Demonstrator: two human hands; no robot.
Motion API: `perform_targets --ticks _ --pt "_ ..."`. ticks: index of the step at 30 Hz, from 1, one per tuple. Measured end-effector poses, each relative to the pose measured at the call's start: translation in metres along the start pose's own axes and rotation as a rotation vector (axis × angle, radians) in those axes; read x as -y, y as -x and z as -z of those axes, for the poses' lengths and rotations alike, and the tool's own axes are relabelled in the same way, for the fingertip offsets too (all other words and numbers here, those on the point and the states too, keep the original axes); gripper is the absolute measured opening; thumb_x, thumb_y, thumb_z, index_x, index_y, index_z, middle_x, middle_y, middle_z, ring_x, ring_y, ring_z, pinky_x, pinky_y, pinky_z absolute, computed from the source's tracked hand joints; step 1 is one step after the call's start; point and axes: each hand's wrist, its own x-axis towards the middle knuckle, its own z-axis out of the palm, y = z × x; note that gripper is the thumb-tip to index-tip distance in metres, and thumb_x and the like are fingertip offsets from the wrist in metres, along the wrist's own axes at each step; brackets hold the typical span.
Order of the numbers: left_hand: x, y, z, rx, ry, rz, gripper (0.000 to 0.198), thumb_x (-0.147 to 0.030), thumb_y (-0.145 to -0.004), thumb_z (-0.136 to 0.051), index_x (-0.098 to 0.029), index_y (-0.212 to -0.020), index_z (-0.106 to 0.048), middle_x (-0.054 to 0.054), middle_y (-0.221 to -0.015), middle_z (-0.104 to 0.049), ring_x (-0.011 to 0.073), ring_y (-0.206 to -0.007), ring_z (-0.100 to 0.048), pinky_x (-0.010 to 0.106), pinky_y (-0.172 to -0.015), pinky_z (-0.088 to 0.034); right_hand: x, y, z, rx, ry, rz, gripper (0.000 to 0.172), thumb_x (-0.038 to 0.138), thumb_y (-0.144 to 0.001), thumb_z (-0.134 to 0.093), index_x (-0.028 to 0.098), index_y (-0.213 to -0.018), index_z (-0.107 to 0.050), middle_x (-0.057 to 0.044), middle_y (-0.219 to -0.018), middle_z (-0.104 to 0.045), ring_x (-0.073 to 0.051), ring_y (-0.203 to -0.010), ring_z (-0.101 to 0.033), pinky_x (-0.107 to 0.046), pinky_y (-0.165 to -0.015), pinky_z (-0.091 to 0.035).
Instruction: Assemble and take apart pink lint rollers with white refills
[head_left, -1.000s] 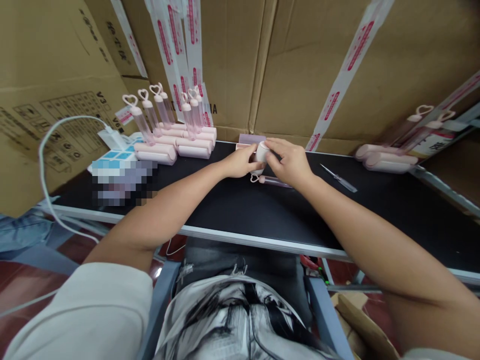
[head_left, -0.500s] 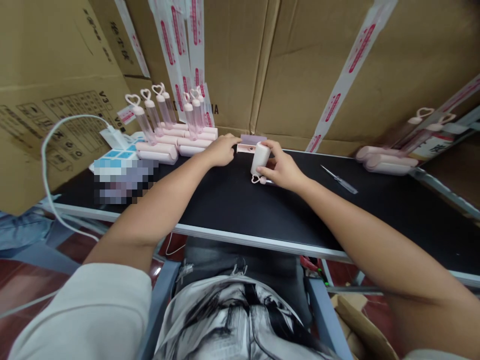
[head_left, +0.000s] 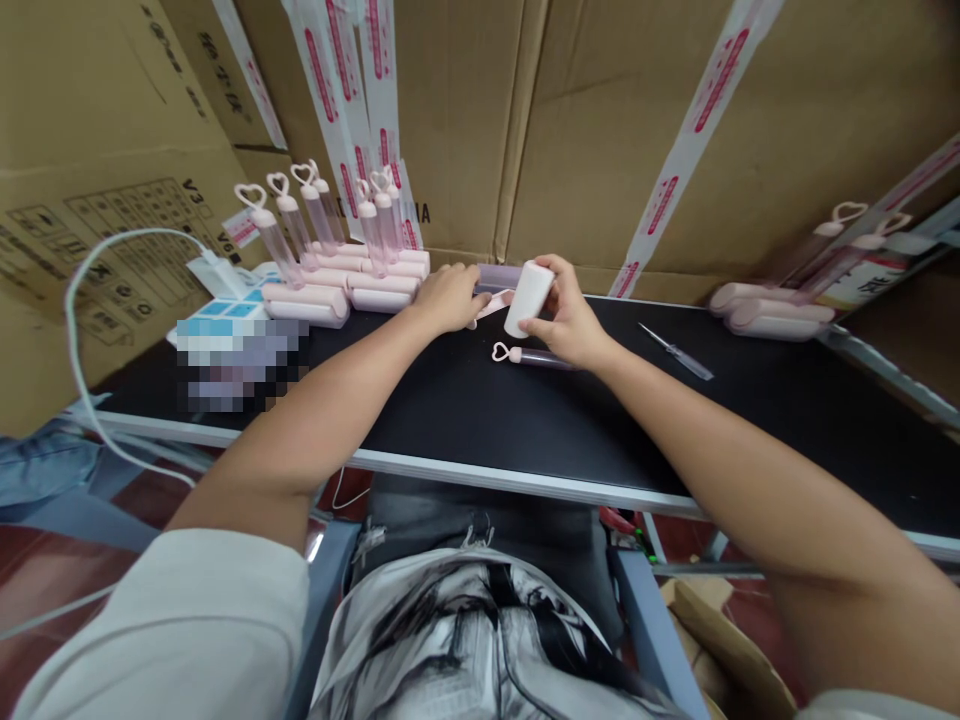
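Observation:
My right hand [head_left: 562, 312] is closed around a white rounded cylinder [head_left: 529, 300], held tilted above the black tabletop. My left hand [head_left: 448, 298] grips the left end of a small pink strip-like part [head_left: 493, 304], whose other end reaches toward the cylinder. Behind that part lies a translucent purplish piece [head_left: 499, 278] against the cardboard. Below my right hand a clear tube with a pink heart-shaped loop [head_left: 536, 357] rests on the table, its right end hidden by the hand.
Several pink units with upright heart-topped tubes [head_left: 307, 290] stand at the left, beside a power strip [head_left: 232, 305] with a white cable. A screwdriver [head_left: 676, 352] lies to the right. More pink units [head_left: 772, 310] sit farther right. Cardboard [head_left: 585, 150] walls the back.
My left hand has taken hold of the pink part and lifted it into a slant. My right hand has raised and tilted the cylinder, uncovering more of the heart-topped tube.

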Motion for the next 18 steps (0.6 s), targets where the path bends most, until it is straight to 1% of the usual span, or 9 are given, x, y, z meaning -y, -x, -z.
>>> perform_targets --ticks 3,5,7,9,10,11,14,16,18 --pt "0.003 -0.002 -0.011 0.047 0.111 -0.002 0.047 -0.044 -0.094 -0.068 -0.016 -0.132 -0.075 0.018 -0.122 -0.078 0.036 -0.115 -0.071 0.047 -0.101 -0.055 -0.002 -0.001 0.004 -0.045 -0.109 -0.042 0.103 0.043 -0.089 -0.078 0.029 -0.172 -0.018 -0.015 -0.143 -0.067 -0.034 -0.121 -0.073 -0.051 -0.104 -0.062" --pt "0.008 -0.005 -0.019 0.118 0.239 0.051 0.051 -0.041 -0.085 -0.077 -0.018 -0.131 -0.075 0.013 -0.103 -0.081 0.0323 -0.097 -0.075 0.044 -0.093 -0.057 -0.005 -0.001 0.008 -0.077 -0.126 -0.048 0.106 0.053 -0.09 -0.079 0.032 -0.172 -0.017 -0.015 -0.142 -0.069 -0.034 -0.117 -0.075 -0.053 -0.103 -0.062" --pt "0.012 -0.008 -0.022 0.181 0.325 0.111 0.039 -0.035 -0.077 -0.083 -0.02 -0.113 -0.08 0.007 -0.077 -0.077 0.0296 -0.078 -0.074 0.043 -0.083 -0.058 -0.007 0.0 0.011 -0.125 -0.143 -0.053 0.106 0.061 -0.089 -0.08 0.037 -0.171 -0.018 -0.013 -0.14 -0.07 -0.034 -0.115 -0.075 -0.055 -0.101 -0.063" --pt "0.013 -0.009 -0.02 0.191 0.369 0.165 0.018 -0.028 -0.076 -0.082 -0.022 -0.093 -0.078 0.004 -0.063 -0.069 0.0277 -0.066 -0.071 0.043 -0.075 -0.057 -0.008 0.001 0.014 -0.176 -0.218 -0.068 0.101 0.063 -0.089 -0.08 0.043 -0.169 -0.021 -0.01 -0.138 -0.07 -0.034 -0.114 -0.075 -0.056 -0.098 -0.063" --pt "0.011 -0.009 -0.017 0.174 0.407 0.196 0.014 -0.026 -0.078 -0.079 -0.022 -0.091 -0.076 0.004 -0.062 -0.068 0.0268 -0.063 -0.069 0.042 -0.071 -0.057 -0.008 0.002 0.015 -0.191 -0.274 -0.075 0.098 0.063 -0.09 -0.08 0.046 -0.167 -0.022 -0.009 -0.139 -0.07 -0.033 -0.114 -0.074 -0.056 -0.096 -0.064" --pt "0.007 -0.008 -0.013 0.141 0.465 0.23 0.015 -0.023 -0.081 -0.076 -0.021 -0.095 -0.075 0.004 -0.067 -0.07 0.0256 -0.062 -0.069 0.041 -0.068 -0.056 -0.006 0.003 0.015 -0.196 -0.336 -0.083 0.095 0.063 -0.091 -0.079 0.048 -0.166 -0.023 -0.009 -0.142 -0.068 -0.032 -0.115 -0.074 -0.055 -0.095 -0.065" --pt "-0.014 -0.001 0.002 0.022 0.708 0.277 0.035 -0.019 -0.09 -0.065 -0.018 -0.125 -0.066 0.007 -0.097 -0.076 0.0212 -0.065 -0.069 0.037 -0.062 -0.056 0.003 0.006 0.015 -0.189 -0.529 -0.115 0.092 0.064 -0.09 -0.077 0.051 -0.164 -0.024 -0.007 -0.149 -0.063 -0.031 -0.116 -0.074 -0.054 -0.091 -0.07" --pt "-0.031 0.006 0.01 -0.017 0.839 0.218 0.037 -0.023 -0.1 -0.056 -0.019 -0.136 -0.06 0.008 -0.109 -0.075 0.0203 -0.075 -0.071 0.035 -0.065 -0.057 0.012 0.008 0.013 -0.187 -0.628 -0.155 0.089 0.064 -0.09 -0.076 0.053 -0.161 -0.024 -0.005 -0.151 -0.06 -0.03 -0.115 -0.075 -0.054 -0.087 -0.072" --pt "-0.047 0.014 0.014 -0.033 0.903 0.129 0.036 -0.034 -0.111 -0.044 -0.021 -0.141 -0.056 0.008 -0.114 -0.073 0.0218 -0.089 -0.073 0.034 -0.072 -0.059 0.019 0.011 0.011 -0.172 -0.664 -0.184 0.086 0.064 -0.09 -0.074 0.053 -0.159 -0.024 -0.004 -0.151 -0.059 -0.03 -0.116 -0.076 -0.054 -0.085 -0.073"
